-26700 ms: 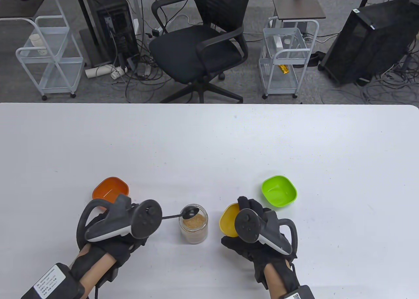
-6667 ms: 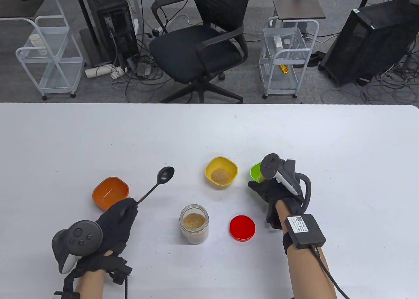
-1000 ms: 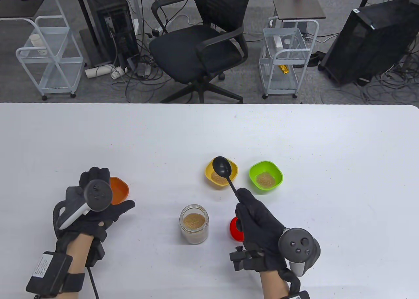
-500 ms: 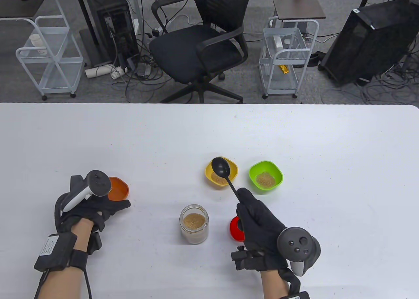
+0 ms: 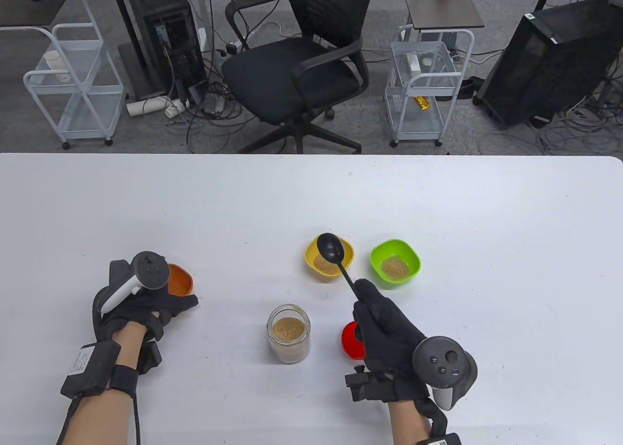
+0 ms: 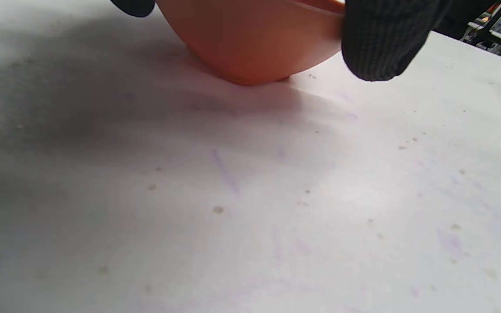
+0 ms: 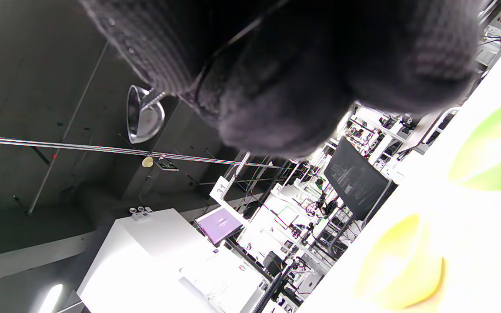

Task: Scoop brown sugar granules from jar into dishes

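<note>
Across the wide white bench point(image 5: 311, 201) I see the whole set laid out near my edge. Behind it stands a black mesh office chair point(image 5: 297, 70) between two white wire carts point(image 5: 73, 84), with dark computer towers further out.

My right hand point(image 5: 384, 333) is curled round the handle of a long black plastic spoon point(image 5: 338, 262), pinching it near the low end; the spoon's bowl hangs over the square yellow plastic dish point(image 5: 329, 257), which holds a patch of brown sugar granules point(image 5: 327, 266). From the right wrist view my glove fills the top and I can only make out the yellow dish and its green neighbour as blurred shapes.

My left hand point(image 5: 141, 304) rests at the orange plastic dish point(image 5: 180, 280); in the left wrist view a fingertip point(image 6: 381, 43) touches the dish's outer wall and another sits at its far side, so I am gripping it between fingers, and it stands flat on the bench.

Nearer me, the clear round glass jar point(image 5: 288, 334) stands upright and open, partly filled with sugar, between my two hands. Just beside the yellow dish sits the square lime green plastic dish point(image 5: 395, 261), also with sugar in it. Smallest, the round red lid point(image 5: 349, 340) lies flat, half hidden under my right hand.
</note>
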The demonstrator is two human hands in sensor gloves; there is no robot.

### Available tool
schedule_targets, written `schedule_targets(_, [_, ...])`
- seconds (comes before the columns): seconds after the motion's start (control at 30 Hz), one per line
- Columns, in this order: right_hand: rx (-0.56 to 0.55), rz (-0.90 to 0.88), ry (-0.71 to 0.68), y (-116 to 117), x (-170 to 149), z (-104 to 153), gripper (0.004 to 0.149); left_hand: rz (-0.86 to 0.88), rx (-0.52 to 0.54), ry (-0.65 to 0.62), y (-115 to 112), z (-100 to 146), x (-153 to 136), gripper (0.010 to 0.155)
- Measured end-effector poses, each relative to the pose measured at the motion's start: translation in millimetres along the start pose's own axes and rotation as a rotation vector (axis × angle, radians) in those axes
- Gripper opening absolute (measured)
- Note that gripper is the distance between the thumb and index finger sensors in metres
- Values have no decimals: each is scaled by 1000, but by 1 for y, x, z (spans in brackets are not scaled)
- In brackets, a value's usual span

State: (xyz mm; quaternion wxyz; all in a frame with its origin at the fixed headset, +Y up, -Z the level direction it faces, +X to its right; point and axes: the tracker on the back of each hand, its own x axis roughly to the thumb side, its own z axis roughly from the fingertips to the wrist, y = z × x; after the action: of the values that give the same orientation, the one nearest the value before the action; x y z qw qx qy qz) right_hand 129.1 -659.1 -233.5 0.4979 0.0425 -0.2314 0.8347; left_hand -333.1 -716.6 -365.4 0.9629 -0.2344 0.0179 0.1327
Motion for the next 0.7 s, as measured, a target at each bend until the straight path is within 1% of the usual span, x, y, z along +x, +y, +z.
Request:
schedule_targets(0.13, [4, -2, 1, 1, 0, 0, 41, 3, 30, -60, 1, 9, 6, 113])
schedule_targets(0.3, [6, -2, 4, 2, 0, 0, 41, -19, 86, -163, 2, 26, 22, 112])
schedule_targets(0.47, [-1, -3, 3, 2, -1, 1, 40, -58, 139, -274, 3, 50, 43, 111])
schedule_targets(0.57, [2, -7, 7, 2, -1, 1, 40, -76, 162, -315, 2, 65, 53, 111])
schedule_targets(0.7, [12, -4, 2, 5, -1, 1, 40, -72, 183, -354, -4, 84, 66, 110])
